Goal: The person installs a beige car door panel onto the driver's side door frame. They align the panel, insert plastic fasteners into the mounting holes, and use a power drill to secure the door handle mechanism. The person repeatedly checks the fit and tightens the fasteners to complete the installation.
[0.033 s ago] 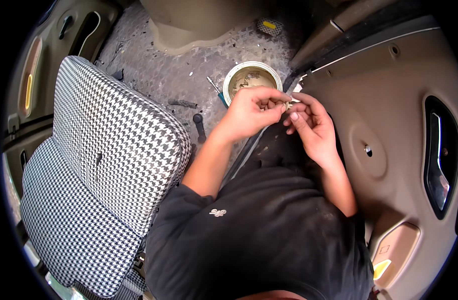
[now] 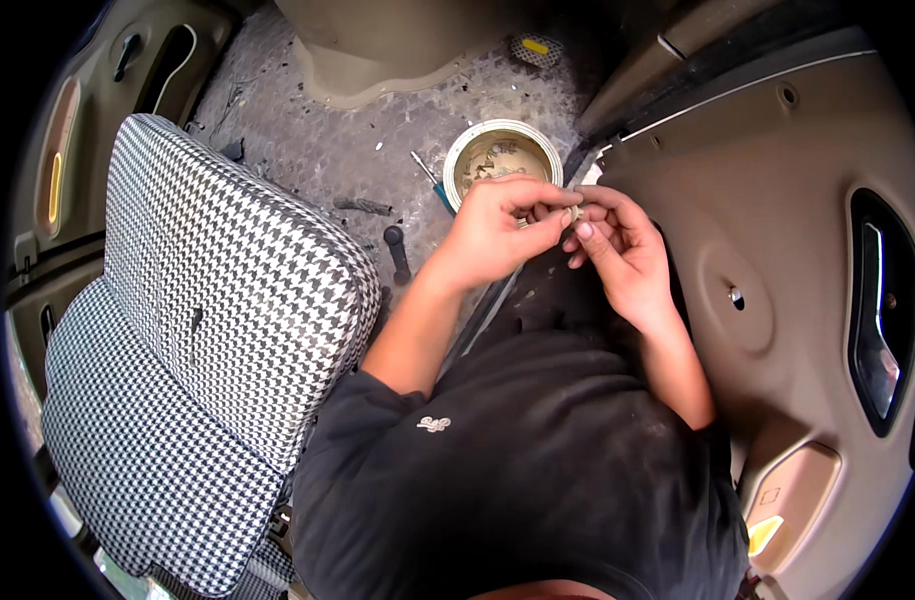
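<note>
My left hand (image 2: 498, 228) and my right hand (image 2: 626, 262) meet in front of my chest. Thumb and fingertips of both pinch a small pale beige piece (image 2: 576, 213), mostly covered, so its kind is unclear. Just beyond my left hand, a round tub (image 2: 505, 126) with a cream rim stands on the floor. Loose small bits (image 2: 498, 150) lie inside it, and my hand hides its near part. Against the tub's left side leans a tool with a thin metal shaft and a teal handle (image 2: 442, 192), probably a screwdriver.
A houndstooth-covered seat (image 2: 238, 260) fills the left. On the scuffed grey floor (image 2: 258, 90) lie a black crank handle (image 2: 397, 255), a dark strip (image 2: 364, 206) and scattered debris. A brown door panel (image 2: 758, 200) with an inner handle (image 2: 883, 330) stands close on my right.
The right index finger has shifted slightly left, closer to the left fingertips, at the small piece. Everything else looks nearly the same.
</note>
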{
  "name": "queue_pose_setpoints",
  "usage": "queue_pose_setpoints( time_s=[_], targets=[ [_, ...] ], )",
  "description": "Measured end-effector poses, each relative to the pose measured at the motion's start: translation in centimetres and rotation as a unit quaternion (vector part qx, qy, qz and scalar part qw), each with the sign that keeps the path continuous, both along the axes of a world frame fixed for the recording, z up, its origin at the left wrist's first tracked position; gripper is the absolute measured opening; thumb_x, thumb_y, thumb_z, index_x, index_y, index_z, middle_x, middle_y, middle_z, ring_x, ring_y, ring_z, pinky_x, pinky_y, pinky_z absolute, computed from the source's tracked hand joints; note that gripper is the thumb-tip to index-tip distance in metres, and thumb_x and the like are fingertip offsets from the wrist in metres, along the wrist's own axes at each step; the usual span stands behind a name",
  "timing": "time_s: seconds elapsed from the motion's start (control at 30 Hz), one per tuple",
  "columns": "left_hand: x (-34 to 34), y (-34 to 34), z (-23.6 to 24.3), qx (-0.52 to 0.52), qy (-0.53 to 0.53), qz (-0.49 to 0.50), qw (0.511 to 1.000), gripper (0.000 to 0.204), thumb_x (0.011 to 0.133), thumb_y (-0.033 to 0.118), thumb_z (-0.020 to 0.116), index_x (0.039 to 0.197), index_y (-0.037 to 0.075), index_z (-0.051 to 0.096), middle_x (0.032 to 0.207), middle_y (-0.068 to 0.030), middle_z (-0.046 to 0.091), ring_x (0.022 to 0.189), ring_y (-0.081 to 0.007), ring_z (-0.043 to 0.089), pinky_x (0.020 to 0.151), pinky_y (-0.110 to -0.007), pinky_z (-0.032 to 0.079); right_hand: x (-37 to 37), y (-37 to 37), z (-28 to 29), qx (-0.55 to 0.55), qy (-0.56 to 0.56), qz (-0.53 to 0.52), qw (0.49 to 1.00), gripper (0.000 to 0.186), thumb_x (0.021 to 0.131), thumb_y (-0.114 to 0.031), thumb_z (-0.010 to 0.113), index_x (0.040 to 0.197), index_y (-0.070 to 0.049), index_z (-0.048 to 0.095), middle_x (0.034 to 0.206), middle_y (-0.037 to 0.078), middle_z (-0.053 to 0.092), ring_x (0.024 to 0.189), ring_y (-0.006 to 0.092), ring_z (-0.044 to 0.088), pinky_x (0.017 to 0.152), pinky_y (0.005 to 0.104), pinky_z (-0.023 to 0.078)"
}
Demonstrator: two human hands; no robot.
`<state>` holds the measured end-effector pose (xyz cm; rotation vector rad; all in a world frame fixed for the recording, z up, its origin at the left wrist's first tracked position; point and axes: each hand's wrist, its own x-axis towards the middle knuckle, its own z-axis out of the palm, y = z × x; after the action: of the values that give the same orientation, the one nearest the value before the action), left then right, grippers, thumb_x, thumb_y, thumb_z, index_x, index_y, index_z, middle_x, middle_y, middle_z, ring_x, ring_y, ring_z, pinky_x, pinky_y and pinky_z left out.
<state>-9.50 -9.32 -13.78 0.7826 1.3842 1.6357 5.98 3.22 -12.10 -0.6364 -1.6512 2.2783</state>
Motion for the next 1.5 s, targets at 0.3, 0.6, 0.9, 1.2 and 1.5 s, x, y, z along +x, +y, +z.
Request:
queue_pose_setpoints(
  time_s=[0.3, 0.6, 0.9, 1.2, 1.5],
  targets=[
    [1.3, -0.7, 0.8, 0.115, 0.288, 0.069, 0.948, 0.017, 0.087, -0.002, 0.074, 0.104, -0.003, 0.073, 0.097, -0.0145, 0.074, 0.087, -0.0252, 0.073, 0.077, -0.034, 0.058, 0.6, 0.4, 0.7, -0.065, 0.054, 0.002, 0.996, 0.013, 0.102, -0.001, 0.062, 0.112, 0.005, 0.067, 0.098, 0.010, 0.070, 0.079, 0.0129, 0.069, 0.067, 0.0266, 0.059],
    [1.7, -0.9, 0.2, 0.124, 0.429, 0.064, 0.892, 0.014, 0.093, 0.005, 0.070, 0.098, -0.001, 0.059, 0.089, -0.0151, 0.068, 0.078, -0.0296, 0.069, 0.070, -0.039, 0.057, 1.1, -0.2, 2.0, -0.042, 0.059, 0.019, 0.997, 0.013, 0.100, 0.006, 0.062, 0.112, 0.006, 0.065, 0.099, 0.011, 0.067, 0.083, 0.0131, 0.068, 0.070, 0.0264, 0.059],
    [2.8, -0.9, 0.1, 0.078, -0.187, 0.142, 0.969, 0.008, 0.101, 0.007, 0.055, 0.094, 0.002, 0.055, 0.083, -0.0078, 0.066, 0.066, -0.0123, 0.059, 0.058, -0.025, 0.048, 1.3, 0.4, 1.3, 0.043, 0.072, -0.049, 0.995, 0.009, 0.100, 0.006, 0.060, 0.108, 0.005, 0.063, 0.097, 0.011, 0.065, 0.077, 0.0131, 0.067, 0.067, 0.0266, 0.059],
    [2.5, 0.3, 0.8, 0.047, -0.172, -0.025, 0.984, 0.035, 0.095, 0.007, 0.066, 0.129, -0.002, 0.060, 0.089, 0.0017, 0.052, 0.076, -0.0042, 0.052, 0.062, -0.021, 0.041, 1.3, 0.9, 1.4, 0.031, 0.087, -0.053, 0.994, 0.009, 0.102, 0.004, 0.059, 0.109, 0.006, 0.063, 0.093, 0.013, 0.067, 0.075, 0.0149, 0.067, 0.066, 0.0282, 0.058],
    [3.6, 0.8, 2.7, 0.089, 0.195, 0.054, 0.975, 0.024, 0.086, 0.007, 0.078, 0.109, 0.000, 0.073, 0.063, 0.0004, 0.049, 0.060, -0.0113, 0.050, 0.058, -0.030, 0.041, 2.4, 1.0, 1.3, -0.006, 0.113, -0.035, 0.993, 0.004, 0.101, 0.003, 0.061, 0.105, 0.003, 0.061, 0.094, 0.014, 0.069, 0.075, 0.0168, 0.069, 0.067, 0.0315, 0.061]
  ],
)
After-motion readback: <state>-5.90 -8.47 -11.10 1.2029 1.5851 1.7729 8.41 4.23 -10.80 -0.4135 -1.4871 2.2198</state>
